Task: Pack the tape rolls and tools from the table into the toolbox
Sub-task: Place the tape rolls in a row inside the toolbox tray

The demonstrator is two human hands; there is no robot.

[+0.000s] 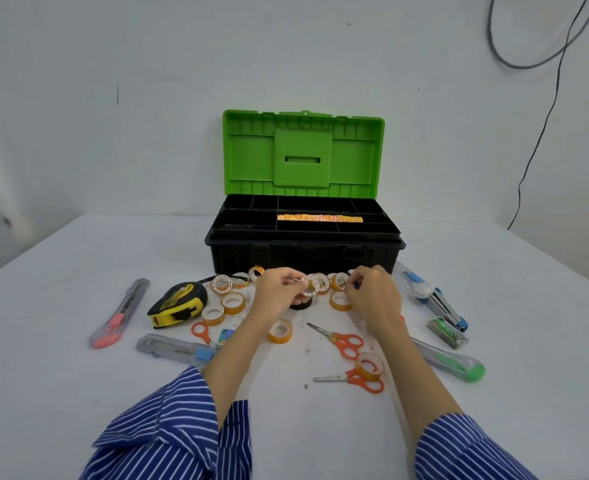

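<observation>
Nearest us, two striped sleeves [168, 420] lead up to bare forearms over the white table [43, 341]. We note orange scissors [343, 339] and a second pair [359, 378] with a tape roll [369, 366] lying on its handles. Further in, a loose tape roll [280, 331] lies between the forearms. The left hand [279, 289] pinches a tape roll [309, 286] upright at its fingertips; the right hand [372, 291] has its fingers curled on a roll [340, 281] just beside it, grip partly hidden. To the left we record a yellow tape measure [177, 304] and a red-slider utility knife [120, 313]; to the right, a green utility knife [452, 362] and a blue stapler [445, 304]. Beyond stands the toolbox [303, 251], green lid [303, 152] raised, a row of tape rolls [319, 218] in its tray
</observation>
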